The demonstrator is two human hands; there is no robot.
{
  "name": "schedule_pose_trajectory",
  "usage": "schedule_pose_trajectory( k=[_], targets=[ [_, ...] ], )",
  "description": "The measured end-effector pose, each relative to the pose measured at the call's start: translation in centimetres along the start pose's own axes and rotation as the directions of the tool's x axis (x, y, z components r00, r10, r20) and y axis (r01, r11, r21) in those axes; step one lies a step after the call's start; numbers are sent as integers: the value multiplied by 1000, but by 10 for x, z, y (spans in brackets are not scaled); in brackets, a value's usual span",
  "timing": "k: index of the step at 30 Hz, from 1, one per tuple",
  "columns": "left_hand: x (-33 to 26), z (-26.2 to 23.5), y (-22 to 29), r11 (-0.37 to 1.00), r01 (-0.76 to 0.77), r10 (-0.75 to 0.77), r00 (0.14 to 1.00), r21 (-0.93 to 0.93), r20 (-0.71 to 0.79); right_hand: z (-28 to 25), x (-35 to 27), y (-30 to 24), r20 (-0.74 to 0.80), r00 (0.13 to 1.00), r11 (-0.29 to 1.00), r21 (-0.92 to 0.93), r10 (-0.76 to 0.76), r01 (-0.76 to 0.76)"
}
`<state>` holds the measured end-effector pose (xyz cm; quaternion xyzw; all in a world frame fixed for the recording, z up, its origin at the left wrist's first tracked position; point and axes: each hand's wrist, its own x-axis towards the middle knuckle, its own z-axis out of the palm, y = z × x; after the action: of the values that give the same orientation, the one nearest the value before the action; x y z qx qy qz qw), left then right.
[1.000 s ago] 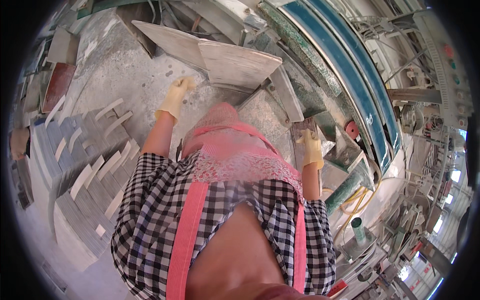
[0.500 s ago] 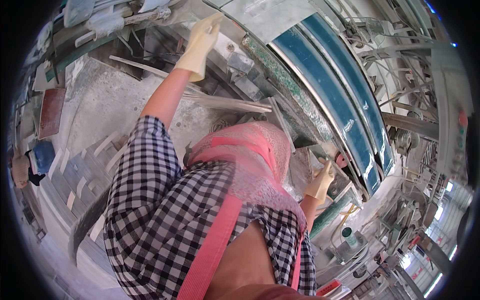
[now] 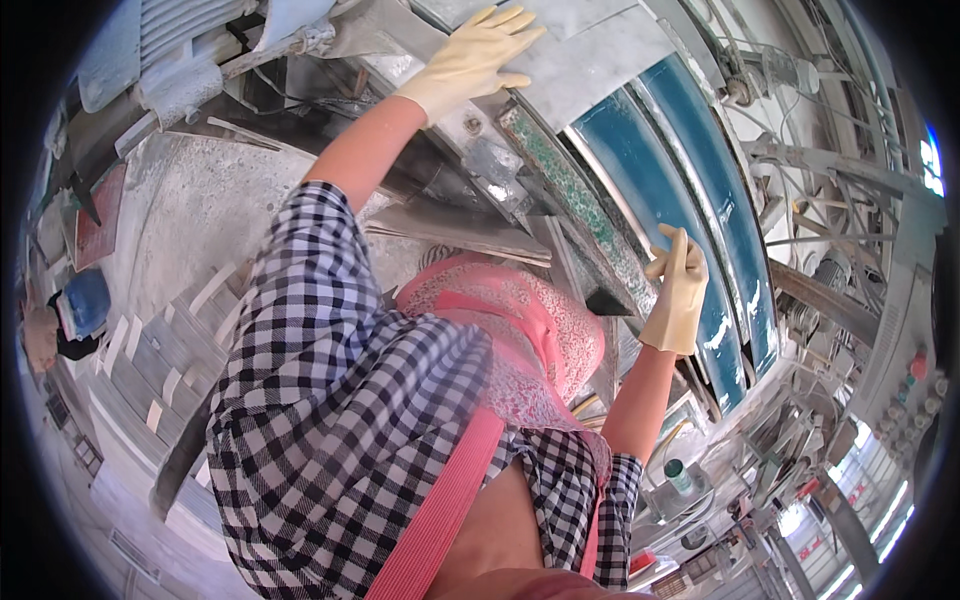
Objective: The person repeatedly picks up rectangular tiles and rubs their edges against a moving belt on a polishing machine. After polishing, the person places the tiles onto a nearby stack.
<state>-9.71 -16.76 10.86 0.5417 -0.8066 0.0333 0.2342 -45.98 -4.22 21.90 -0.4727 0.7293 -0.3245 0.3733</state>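
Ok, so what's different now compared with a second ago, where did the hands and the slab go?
The grey stone slab went from in front of the person up and forward onto the blue conveyor. The left hand, a second ago at the slab's near edge, now lies flat on top of it. The right hand rose from the low slab edge and now shows open by the conveyor's edge. Both yellow gloves stayed on.

Views: you have one, the head camera, with no second view to overlap it
Position: worn on your head, above your checked shirt (image 3: 330, 400)
Facing: down and forward over your chest toward the grey slab (image 3: 590, 60)
Nearness: shirt very close; left hand (image 3: 470, 60) at arm's reach, flat on the slab; right hand (image 3: 678, 290) nearer, lower right
Lens: fisheye, edges bend near the rim
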Motion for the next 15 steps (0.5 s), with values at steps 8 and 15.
schedule_pose_trajectory(
  k=[8, 15],
  targets=[
    [1, 6, -6, 989, -74, 85, 993, -130, 80, 52, 23, -18, 123, 992, 999, 1, -37, 38],
    [5, -23, -60, 994, -77, 74, 996, 77, 48, 62, 38, -34, 188, 981, 995, -66, -55, 69]
  ],
)
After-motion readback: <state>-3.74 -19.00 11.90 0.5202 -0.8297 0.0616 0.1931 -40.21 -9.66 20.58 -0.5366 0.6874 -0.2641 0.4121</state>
